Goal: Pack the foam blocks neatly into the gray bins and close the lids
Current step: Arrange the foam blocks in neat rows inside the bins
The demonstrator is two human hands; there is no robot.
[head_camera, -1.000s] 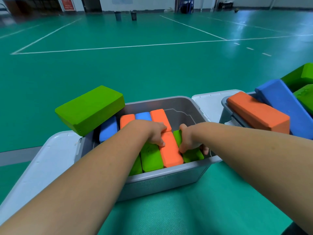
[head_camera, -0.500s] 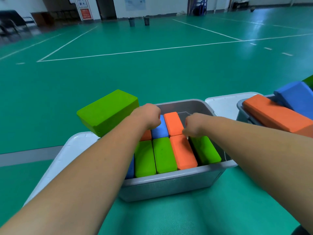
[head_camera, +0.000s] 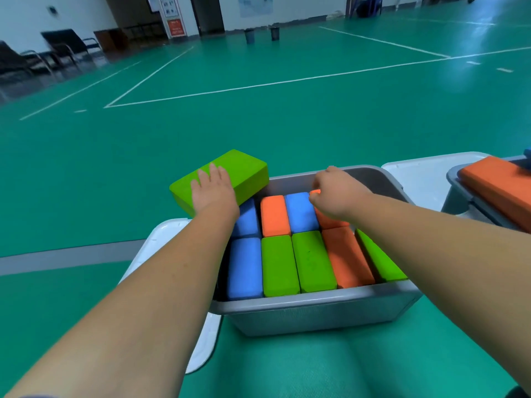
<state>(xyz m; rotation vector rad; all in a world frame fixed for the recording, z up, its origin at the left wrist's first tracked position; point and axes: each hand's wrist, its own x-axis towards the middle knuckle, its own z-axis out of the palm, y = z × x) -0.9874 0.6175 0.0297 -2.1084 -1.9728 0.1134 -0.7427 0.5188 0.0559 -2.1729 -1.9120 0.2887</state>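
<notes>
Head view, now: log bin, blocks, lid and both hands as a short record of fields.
bin: gray plastic bin, open
front row: five foam blocks, blue, green, green, orange, green
back row: four foam blocks, blue, orange, blue, orange
loose: large green foam block tilted on the bin's far-left corner
left hand: flat on that block, fingers straight
right hand: fingers curled at the rightmost back-row orange block; grip unclear
lid: white lid flap lying open at left
</notes>
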